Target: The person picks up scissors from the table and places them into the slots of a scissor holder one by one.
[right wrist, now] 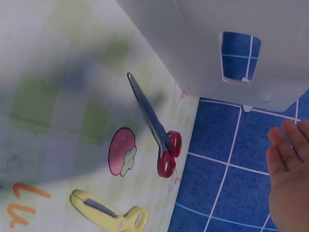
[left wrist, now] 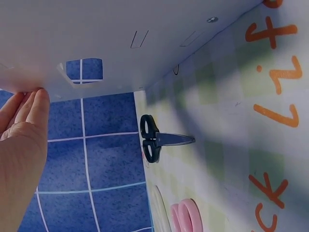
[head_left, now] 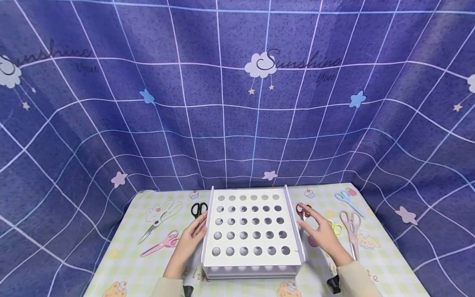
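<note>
A white rack (head_left: 252, 259) with rows of round holes in its top and raised side panels stands at the middle of the table. My left hand (head_left: 189, 239) is at its left side, and in the left wrist view the extended fingertips touch the white panel (left wrist: 116, 34). On the other side my right hand (head_left: 323, 237) is held with fingers spread; the right wrist view shows the fingers apart from the side panel (right wrist: 193, 43). Black-handled scissors (left wrist: 171, 139) lie beside the rack's left side. Red-handled scissors (right wrist: 151, 116) lie by its right side.
White-handled scissors (head_left: 157, 223) and pink scissors (head_left: 157, 247) lie on the left of the patterned tablecloth (head_left: 126, 235). Over on the right are yellow scissors (right wrist: 99, 210), pale pink scissors (head_left: 352, 235) and light blue scissors (head_left: 349, 203). A blue curtain (head_left: 237, 123) hangs behind the table.
</note>
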